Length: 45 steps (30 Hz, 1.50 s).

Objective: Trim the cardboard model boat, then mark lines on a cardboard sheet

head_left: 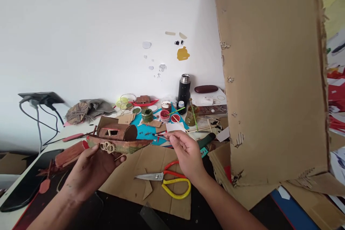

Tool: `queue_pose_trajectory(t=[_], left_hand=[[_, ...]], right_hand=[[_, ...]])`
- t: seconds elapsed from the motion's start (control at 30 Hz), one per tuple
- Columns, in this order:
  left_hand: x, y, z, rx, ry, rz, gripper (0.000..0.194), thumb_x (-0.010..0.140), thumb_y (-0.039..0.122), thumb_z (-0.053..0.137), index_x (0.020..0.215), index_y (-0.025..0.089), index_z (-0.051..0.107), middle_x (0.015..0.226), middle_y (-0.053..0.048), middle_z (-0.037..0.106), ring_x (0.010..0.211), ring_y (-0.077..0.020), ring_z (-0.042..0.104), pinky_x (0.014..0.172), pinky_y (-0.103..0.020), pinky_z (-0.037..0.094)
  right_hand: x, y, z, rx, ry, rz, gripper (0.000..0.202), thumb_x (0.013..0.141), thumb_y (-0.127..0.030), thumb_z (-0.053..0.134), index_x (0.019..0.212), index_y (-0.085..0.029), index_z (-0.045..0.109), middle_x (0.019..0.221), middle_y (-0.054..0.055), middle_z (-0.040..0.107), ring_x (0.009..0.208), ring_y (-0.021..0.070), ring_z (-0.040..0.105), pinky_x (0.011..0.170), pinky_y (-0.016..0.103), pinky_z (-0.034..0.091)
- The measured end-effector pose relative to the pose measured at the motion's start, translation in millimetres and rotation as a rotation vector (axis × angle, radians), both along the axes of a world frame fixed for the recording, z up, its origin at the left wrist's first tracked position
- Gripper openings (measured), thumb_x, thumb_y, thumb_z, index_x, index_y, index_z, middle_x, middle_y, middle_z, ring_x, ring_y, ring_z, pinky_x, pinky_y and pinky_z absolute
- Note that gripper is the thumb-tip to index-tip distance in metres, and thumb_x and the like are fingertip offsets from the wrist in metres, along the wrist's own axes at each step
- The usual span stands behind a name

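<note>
A small model boat with a brown cabin, a red and green hull and pale rope rings on its side rests in my left hand, whose fingers support it from below. To its right, my right hand pinches a thin paintbrush, its dark tip pointing left towards the boat without touching it. Beyond the hands stand open paint jars, one green and one red. Scissors with red and yellow handles lie on a cardboard sheet below the hands.
A black flask stands near the wall. At the right rises a tall cardboard panel. Another red-brown model lies at the left, near a power strip with cables. Behind the jars is a small red boat.
</note>
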State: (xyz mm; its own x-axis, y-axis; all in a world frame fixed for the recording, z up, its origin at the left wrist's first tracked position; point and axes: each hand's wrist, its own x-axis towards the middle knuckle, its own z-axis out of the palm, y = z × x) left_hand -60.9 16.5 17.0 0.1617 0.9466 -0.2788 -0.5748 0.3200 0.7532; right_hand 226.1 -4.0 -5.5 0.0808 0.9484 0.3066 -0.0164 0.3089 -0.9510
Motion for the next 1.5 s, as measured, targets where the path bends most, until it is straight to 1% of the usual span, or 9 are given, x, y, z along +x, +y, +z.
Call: queue_pose_trajectory(t=[0.37,0.5,0.6,0.8,0.9,1.03,1.17,1.33,1.5], left_hand=[[10.7,-10.1,-15.3,-0.071,-0.109,-0.145,0.045,0.078,0.035,0.087,0.122,0.034,0.079,0.123,-0.005,0.084,0.103,-0.0328,0.082,0.089,-0.044,0.07],[13.8,-12.2,-19.2,-0.074,-0.158,-0.188,0.045,0.081,0.032,0.083,0.125,0.036,0.079,0.121,-0.003,0.085,0.104,-0.0298,0.082,0.092,-0.04,0.07],[14.0,-12.3,-21.2,-0.085,-0.177,-0.197,0.039,0.082,0.033,0.083,0.12,0.039,0.081,0.124,-0.001,0.084,0.108,-0.0288,0.082,0.093,-0.04,0.07],[6.3,-10.7,-23.5,-0.126,-0.171,-0.187,0.033,0.078,0.036,0.087,0.11,0.034,0.085,0.127,-0.005,0.082,0.112,-0.0358,0.081,0.094,-0.049,0.07],[1.8,-9.9,-24.1,-0.133,-0.18,-0.162,0.034,0.077,0.034,0.087,0.111,0.037,0.085,0.125,-0.002,0.083,0.112,-0.0336,0.081,0.092,-0.047,0.071],[2.2,-8.6,-24.7,-0.124,-0.196,-0.129,0.043,0.076,0.033,0.086,0.118,0.04,0.082,0.124,-0.001,0.083,0.113,-0.0337,0.081,0.092,-0.047,0.071],[8.6,-8.0,-23.9,-0.117,-0.198,-0.11,0.051,0.076,0.032,0.086,0.125,0.041,0.079,0.125,0.0,0.083,0.112,-0.0332,0.081,0.09,-0.046,0.072],[12.7,-9.4,-21.7,-0.137,-0.15,-0.058,0.055,0.073,0.034,0.09,0.126,0.04,0.078,0.128,-0.001,0.082,0.108,-0.0347,0.082,0.086,-0.048,0.072],[11.1,-10.8,-18.9,-0.135,-0.122,0.021,0.06,0.069,0.03,0.094,0.125,0.045,0.077,0.131,0.002,0.081,0.111,-0.0349,0.081,0.088,-0.051,0.072]], right_hand=[[-3.7,2.0,19.9,0.031,0.007,0.264,0.056,0.104,-0.073,0.056,0.134,-0.031,0.078,0.137,0.009,0.075,0.127,0.0274,0.07,0.112,0.049,0.055],[-5.0,2.4,18.7,0.017,0.009,0.334,0.057,0.102,-0.075,0.058,0.135,-0.033,0.078,0.142,0.008,0.073,0.136,0.0285,0.066,0.117,0.052,0.052],[-6.0,1.7,17.4,0.025,-0.013,0.361,0.056,0.103,-0.075,0.057,0.132,-0.033,0.08,0.143,0.008,0.073,0.142,0.0283,0.063,0.12,0.053,0.049],[-5.0,3.2,12.3,0.005,0.07,0.358,0.052,0.102,-0.073,0.06,0.133,-0.036,0.079,0.142,0.007,0.074,0.136,0.0286,0.066,0.112,0.052,0.056],[-3.8,3.4,8.7,-0.018,0.106,0.341,0.051,0.103,-0.072,0.06,0.13,-0.034,0.08,0.139,0.008,0.075,0.13,0.028,0.07,0.107,0.049,0.059],[-4.5,0.8,7.3,-0.038,0.07,0.349,0.058,0.103,-0.076,0.056,0.126,-0.03,0.082,0.137,0.01,0.076,0.129,0.0283,0.07,0.106,0.048,0.059],[-7.7,-1.4,7.3,-0.031,0.06,0.373,0.058,0.103,-0.077,0.054,0.124,-0.032,0.083,0.137,0.009,0.077,0.131,0.0287,0.07,0.107,0.048,0.058],[-10.0,-1.2,4.7,-0.032,0.049,0.386,0.059,0.103,-0.077,0.053,0.128,-0.032,0.082,0.138,0.008,0.077,0.135,0.0285,0.068,0.108,0.046,0.058],[-11.4,-1.4,3.7,-0.051,0.073,0.387,0.058,0.103,-0.077,0.054,0.128,-0.032,0.082,0.138,0.008,0.078,0.133,0.0285,0.07,0.108,0.046,0.058]])
